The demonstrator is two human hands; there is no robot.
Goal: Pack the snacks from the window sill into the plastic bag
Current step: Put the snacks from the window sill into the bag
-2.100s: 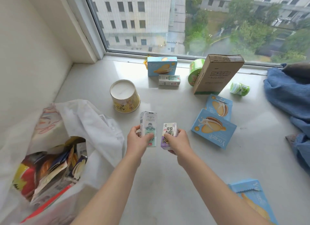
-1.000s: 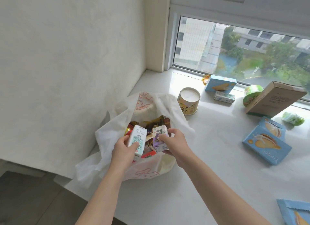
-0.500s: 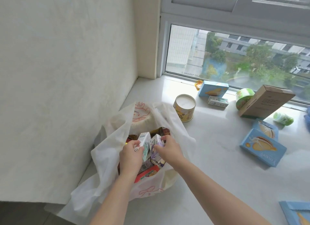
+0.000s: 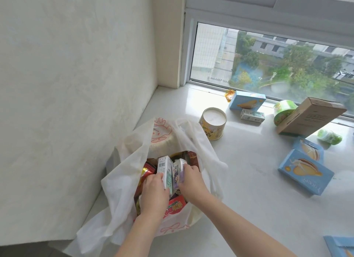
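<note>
The white plastic bag (image 4: 122,180) stands open at the left end of the window sill (image 4: 249,189), holding several snack packets. Both my hands are inside its mouth. My left hand (image 4: 153,195) grips a white and green drink carton (image 4: 164,170). My right hand (image 4: 191,182) grips a small purple carton (image 4: 177,172) right beside it. On the sill lie a yellow cup (image 4: 212,124), blue biscuit boxes (image 4: 304,172) (image 4: 247,100), a small carton (image 4: 252,115), a green cup (image 4: 283,111) and a green packet (image 4: 329,136).
A brown cardboard box (image 4: 310,117) leans near the window frame. Another blue box (image 4: 341,247) shows at the bottom right corner. The wall (image 4: 76,84) runs close along the bag's left side. The sill's front edge drops off at the lower left.
My hands carried the two cartons from the middle of the sill leftward to the bag and have lowered them into its mouth. My view has swung left.
</note>
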